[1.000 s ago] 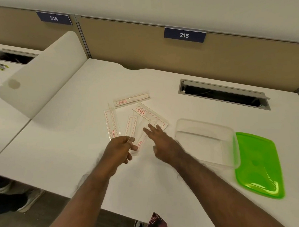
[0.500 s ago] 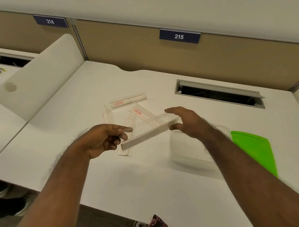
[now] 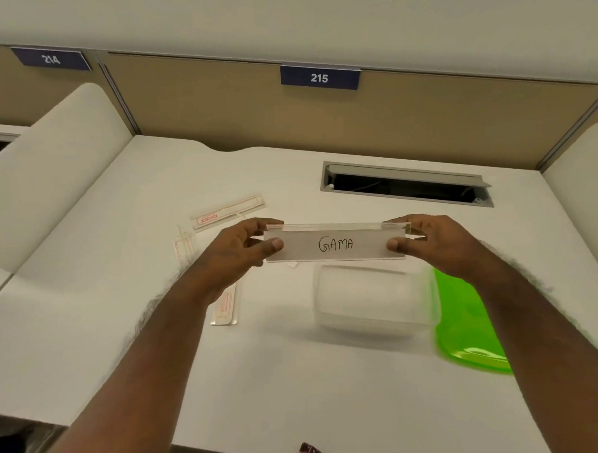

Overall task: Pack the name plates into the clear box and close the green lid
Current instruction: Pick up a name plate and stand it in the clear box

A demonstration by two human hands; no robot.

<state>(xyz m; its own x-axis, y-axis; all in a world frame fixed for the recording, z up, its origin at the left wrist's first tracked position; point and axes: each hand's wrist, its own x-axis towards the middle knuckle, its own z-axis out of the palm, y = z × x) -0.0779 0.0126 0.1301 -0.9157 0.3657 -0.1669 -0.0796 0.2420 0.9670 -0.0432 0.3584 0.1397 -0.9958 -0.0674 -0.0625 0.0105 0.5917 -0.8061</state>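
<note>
You hold one name plate (image 3: 336, 244) level above the worktop (image 3: 297, 380), your left hand (image 3: 237, 253) pinching its left end, your right hand (image 3: 428, 243) pinching its right; "GAMA" faces you; the clear box (image 3: 376, 301) sits just below, lid off; the green lid (image 3: 466, 325) lies beside it; other plates (image 3: 226, 210) rest to the left.

The name plate (image 3: 336, 242) held between the left hand (image 3: 239, 253) and right hand (image 3: 438, 242) bore the handwritten word "GAMA" in dark ink on its white insert. On the partition behind the desk, one blue tag (image 3: 319, 78) read "215" in white and another blue tag (image 3: 51, 59), farther left, read "214". A plate lying on the desk (image 3: 226, 212) carried a small red label, too blurred to read.
</note>
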